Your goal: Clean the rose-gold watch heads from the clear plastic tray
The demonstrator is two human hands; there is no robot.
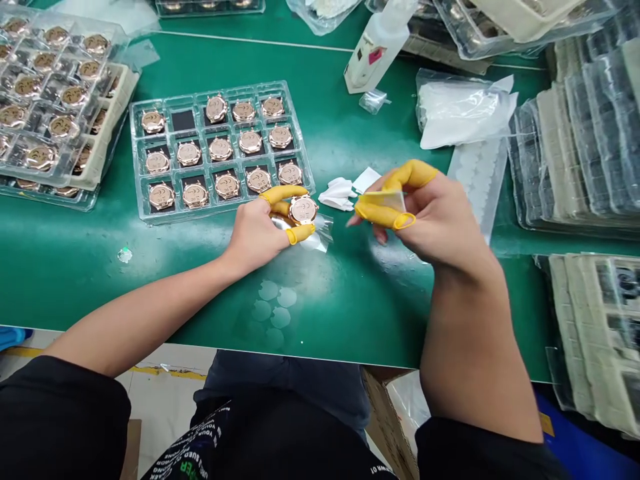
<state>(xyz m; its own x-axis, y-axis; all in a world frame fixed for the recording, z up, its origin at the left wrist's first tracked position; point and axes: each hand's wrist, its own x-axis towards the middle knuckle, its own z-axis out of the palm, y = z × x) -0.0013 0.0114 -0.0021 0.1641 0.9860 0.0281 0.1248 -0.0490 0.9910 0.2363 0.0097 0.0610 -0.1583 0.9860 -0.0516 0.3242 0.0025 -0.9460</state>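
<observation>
My left hand [265, 223], with yellow finger cots on thumb and fingers, grips a rose-gold watch case [303, 209] by its edges, back side up. Just behind and left of it lies a clear plastic tray [220, 215] of similar watch cases; one back-row compartment shows only a black pad [183, 120]. My right hand [425, 213], also in yellow finger cots, is raised to the right of the watch case, pinching a small translucent sheet [385, 199] between thumb and index finger. Crumpled white wipes [338, 193] lie between the hands.
Round clear film pieces [271, 312] stick to the green table in front. Stacked watch trays [55, 107] stand at left. A white bottle [377, 50] and a bag of white wipes [463, 110] are behind; piled trays [575, 140] line the right side.
</observation>
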